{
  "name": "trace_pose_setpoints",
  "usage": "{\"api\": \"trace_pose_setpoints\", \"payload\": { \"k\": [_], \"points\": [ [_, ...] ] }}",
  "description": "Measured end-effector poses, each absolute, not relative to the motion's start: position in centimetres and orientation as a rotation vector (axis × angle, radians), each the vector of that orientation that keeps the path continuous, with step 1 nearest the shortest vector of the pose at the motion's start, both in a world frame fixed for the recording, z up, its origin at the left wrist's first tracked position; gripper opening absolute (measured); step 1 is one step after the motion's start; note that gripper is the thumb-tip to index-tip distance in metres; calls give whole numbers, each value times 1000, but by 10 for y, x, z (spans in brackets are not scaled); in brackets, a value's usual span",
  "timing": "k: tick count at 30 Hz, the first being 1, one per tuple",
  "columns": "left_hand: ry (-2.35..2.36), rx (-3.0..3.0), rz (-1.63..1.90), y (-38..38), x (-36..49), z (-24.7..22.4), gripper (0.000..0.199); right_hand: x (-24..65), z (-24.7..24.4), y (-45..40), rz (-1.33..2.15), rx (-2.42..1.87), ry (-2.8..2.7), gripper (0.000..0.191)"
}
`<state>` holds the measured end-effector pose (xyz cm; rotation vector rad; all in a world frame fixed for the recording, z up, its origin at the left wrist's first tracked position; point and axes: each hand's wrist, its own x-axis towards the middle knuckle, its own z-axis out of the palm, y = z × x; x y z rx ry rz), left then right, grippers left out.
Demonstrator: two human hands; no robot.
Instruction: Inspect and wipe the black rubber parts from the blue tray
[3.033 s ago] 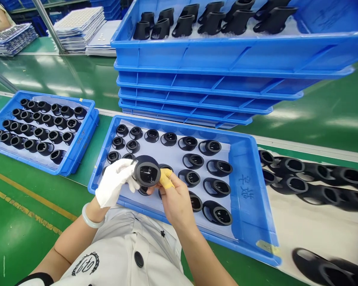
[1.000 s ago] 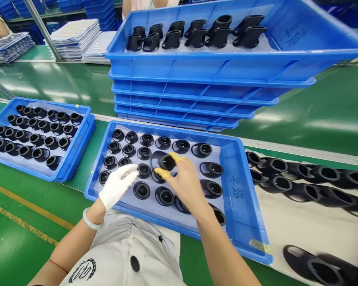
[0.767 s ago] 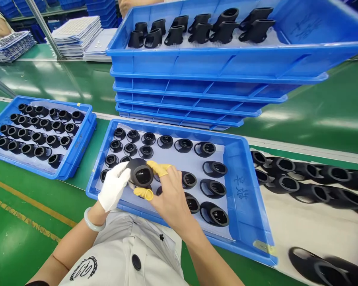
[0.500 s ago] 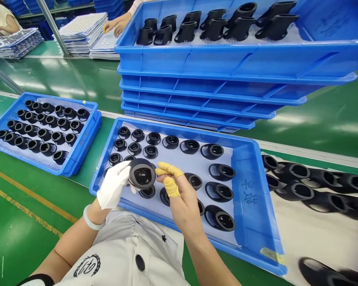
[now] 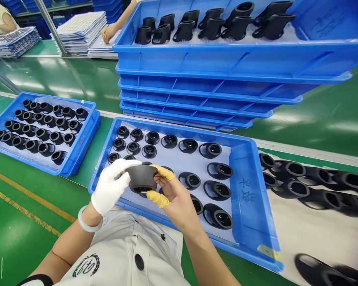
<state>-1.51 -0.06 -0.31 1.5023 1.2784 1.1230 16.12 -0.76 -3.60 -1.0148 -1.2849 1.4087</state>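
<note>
Left hand (image 5: 110, 184) in a white fabric glove, fingers closed around one side of a matte black rubber cup-shaped moulding (image 5: 141, 178). Right hand (image 5: 176, 202), bare except for yellow finger cots (image 5: 158, 198), gripping the opposite side. Moulding held just above a shallow blue plastic tray (image 5: 256, 222), lower centre; flared rim facing down, glossy interior barely showing. Pale bangle (image 5: 89, 224) on left wrist. Black emblem (image 5: 86, 265) on white garment (image 5: 122, 250), wording unreadable. Dark handwritten characters (image 5: 246, 188) on tray's right wall, unreadable; yellow tape label (image 5: 268, 252) at its corner. Rows of round black mouldings (image 5: 170, 141) inside tray. Far right, blurred black mouldings (image 5: 298, 188) on white sheet. Upper left, second blue tray (image 5: 86, 147). Upper right, stacked blue trays (image 5: 197, 63) with angled black parts (image 5: 214, 28). Top, co-worker's hand (image 5: 109, 33).
</note>
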Motion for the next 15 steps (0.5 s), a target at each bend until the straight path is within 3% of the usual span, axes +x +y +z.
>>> {"api": "trace_pose_setpoints", "payload": {
  "k": [5,10,15],
  "points": [
    [1292,1538,1167,-1,-16,-7,23,159,-29,-7,1318,-1043,-1361,48],
    [1307,1631,1160,-3,-17,-9,28,156,-26,-5,1500,-1066,-1349,45],
    [1322,1403,1153,3,-21,-12,24,160,-22,-9,1468,-991,-1383,36]
  ]
}}
